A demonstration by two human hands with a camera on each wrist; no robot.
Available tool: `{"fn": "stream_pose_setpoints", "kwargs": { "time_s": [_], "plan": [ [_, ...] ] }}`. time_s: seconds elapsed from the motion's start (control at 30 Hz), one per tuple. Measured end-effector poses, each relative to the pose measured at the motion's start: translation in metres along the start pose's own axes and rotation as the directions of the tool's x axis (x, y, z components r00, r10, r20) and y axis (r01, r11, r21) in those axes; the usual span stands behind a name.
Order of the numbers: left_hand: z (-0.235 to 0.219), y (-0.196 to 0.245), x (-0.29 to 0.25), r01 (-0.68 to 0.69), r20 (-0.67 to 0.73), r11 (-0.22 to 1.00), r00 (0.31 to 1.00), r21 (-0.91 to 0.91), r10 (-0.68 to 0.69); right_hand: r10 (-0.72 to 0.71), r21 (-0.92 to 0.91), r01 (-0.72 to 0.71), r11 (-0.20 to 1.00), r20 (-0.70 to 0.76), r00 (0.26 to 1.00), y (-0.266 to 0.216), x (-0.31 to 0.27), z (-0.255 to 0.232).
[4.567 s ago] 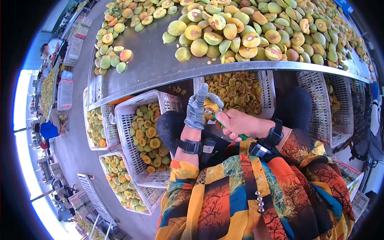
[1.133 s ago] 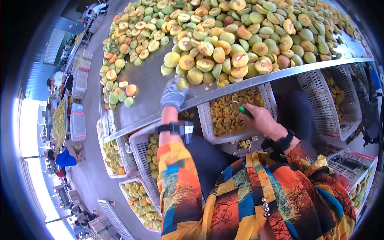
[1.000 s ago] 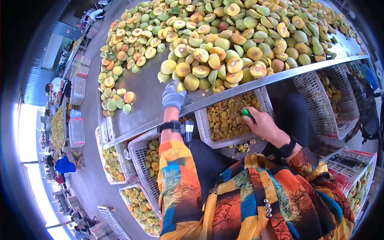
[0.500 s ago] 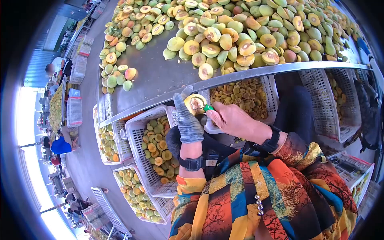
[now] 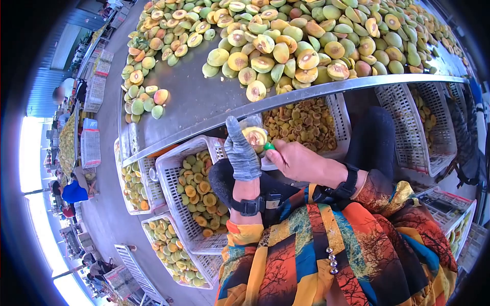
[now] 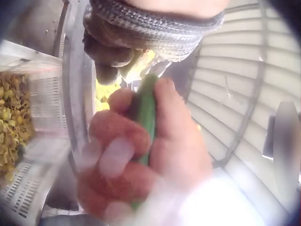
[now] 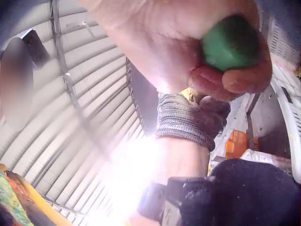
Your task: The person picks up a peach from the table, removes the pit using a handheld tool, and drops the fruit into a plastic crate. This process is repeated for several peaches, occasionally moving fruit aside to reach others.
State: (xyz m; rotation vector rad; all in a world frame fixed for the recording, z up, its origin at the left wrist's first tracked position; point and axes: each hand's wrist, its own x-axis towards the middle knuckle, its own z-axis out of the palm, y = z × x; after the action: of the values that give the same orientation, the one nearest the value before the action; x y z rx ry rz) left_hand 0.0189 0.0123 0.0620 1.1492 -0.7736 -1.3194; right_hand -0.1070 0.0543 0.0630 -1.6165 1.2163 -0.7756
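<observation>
In the head view, the gloved left hand [image 5: 242, 150] holds a halved fruit [image 5: 254, 137], cut face up, in front of the metal table's edge. The bare right hand [image 5: 298, 162] grips a green-handled tool [image 5: 269, 146] whose far end meets the fruit. In the left wrist view, bare fingers wrap round the green handle [image 6: 147, 115] below the grey glove [image 6: 141, 30]. The right wrist view shows the butt of the handle [image 7: 231, 43] in the right fist [image 7: 188, 44], with the gloved hand [image 7: 190, 117] beyond; the tool's tip is hidden there.
Halved fruits [image 5: 291, 51] are heaped on the metal table [image 5: 194, 97]. Under its edge stands a crate of small brownish pieces [image 5: 343, 120]. Crates of fruit halves [image 5: 166, 191] stand at the left, and more crates [image 5: 408, 158] at the right. Other people are at the far left.
From the table, where it held a fruit about a second ago, the left hand has come back to the right hand. Since half a second ago, both hands have barely moved; the fruit is tilted slightly differently.
</observation>
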Motion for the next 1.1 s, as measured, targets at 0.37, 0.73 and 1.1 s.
{"fn": "stream_pose_setpoints", "kwargs": {
  "time_s": [0.37, 0.73, 1.1],
  "plan": [
    [0.007, -0.008, 0.008, 0.293, 0.032, 0.895, 0.954, -0.336, -0.300, 0.020, -0.245, -0.045, 0.968, -0.106, 0.994, -0.011, -0.004, 0.003],
    [0.019, -0.017, 0.001, 0.233, 0.059, 0.895, 0.972, -0.381, -0.228, 0.068, -0.253, -0.115, 0.961, -0.186, 0.980, -0.008, -0.006, 0.001],
    [-0.003, -0.003, 0.011, 0.332, 0.194, 0.943, 0.926, -0.015, -0.323, -0.055, -0.193, 0.076, 0.978, 0.111, 0.992, 0.002, -0.006, -0.016]
  ]
}}
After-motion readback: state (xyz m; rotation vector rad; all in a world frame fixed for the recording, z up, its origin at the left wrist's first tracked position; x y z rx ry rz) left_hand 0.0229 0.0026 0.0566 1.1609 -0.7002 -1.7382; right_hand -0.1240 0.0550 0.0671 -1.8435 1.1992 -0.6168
